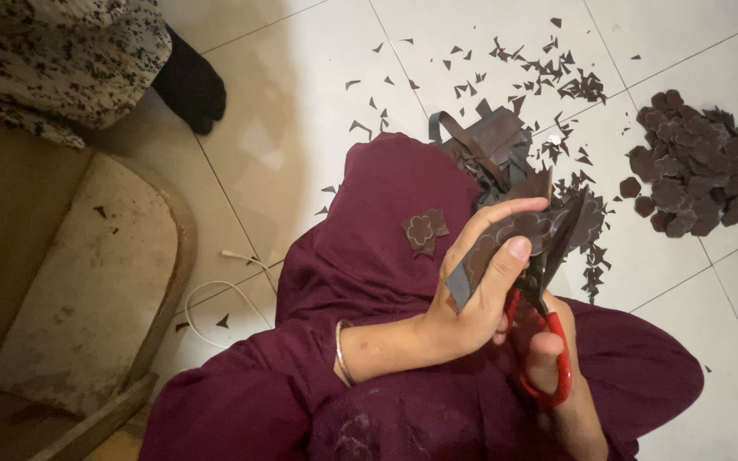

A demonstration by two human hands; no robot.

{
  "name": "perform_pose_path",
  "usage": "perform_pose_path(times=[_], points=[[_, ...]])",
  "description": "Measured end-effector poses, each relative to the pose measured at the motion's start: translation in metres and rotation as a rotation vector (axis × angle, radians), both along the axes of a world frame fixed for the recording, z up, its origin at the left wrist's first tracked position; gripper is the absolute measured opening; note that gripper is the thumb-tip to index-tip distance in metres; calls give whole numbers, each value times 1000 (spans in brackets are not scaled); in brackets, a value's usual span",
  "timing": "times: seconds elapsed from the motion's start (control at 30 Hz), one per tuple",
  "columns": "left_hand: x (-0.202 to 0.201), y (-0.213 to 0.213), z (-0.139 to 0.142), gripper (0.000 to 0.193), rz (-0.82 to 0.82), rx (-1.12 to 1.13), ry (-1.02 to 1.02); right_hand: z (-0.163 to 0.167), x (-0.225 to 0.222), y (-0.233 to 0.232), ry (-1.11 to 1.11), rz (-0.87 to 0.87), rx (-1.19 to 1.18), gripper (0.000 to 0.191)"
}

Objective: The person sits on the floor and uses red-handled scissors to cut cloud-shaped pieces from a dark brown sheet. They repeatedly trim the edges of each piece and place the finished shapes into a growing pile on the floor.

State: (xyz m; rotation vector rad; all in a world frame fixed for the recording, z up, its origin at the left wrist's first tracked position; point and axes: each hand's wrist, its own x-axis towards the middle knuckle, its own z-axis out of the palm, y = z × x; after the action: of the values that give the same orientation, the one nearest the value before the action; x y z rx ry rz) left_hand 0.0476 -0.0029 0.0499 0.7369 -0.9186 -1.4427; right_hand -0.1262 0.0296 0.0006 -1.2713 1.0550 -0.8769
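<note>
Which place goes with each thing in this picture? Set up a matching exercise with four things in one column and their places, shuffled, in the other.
Things:
1. scissors
2. dark sheet
3. pile of cut flower shapes
4. two loose flower shapes

Places:
A. heaped on the floor tiles at far right
B. lying on the maroon cloth over the knee
C. in the right hand
D. in the left hand

Pairs: 1-C, 2-D, 3-A, 4-B
</note>
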Motion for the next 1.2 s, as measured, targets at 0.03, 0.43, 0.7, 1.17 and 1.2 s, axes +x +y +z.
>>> perform_pose_path(times=[0.03, 0.43, 0.7, 1.17, 1.2], points=[[0, 0, 0, 42, -14, 30, 15, 1, 1, 0, -1, 3, -2, 101], [-5, 1, -10, 36, 88, -113, -33, 5, 1, 0, 11, -24, 26, 101], [-3, -1, -7, 40, 38, -21, -23, 6, 0, -1, 44, -53, 63, 105], [-4, -2, -10, 35, 64, -85, 33, 48, 18, -1, 180, -59, 83, 100], [-4, -3, -10, 35, 59, -82, 41, 55, 20, 2, 202, -63, 73, 99]])
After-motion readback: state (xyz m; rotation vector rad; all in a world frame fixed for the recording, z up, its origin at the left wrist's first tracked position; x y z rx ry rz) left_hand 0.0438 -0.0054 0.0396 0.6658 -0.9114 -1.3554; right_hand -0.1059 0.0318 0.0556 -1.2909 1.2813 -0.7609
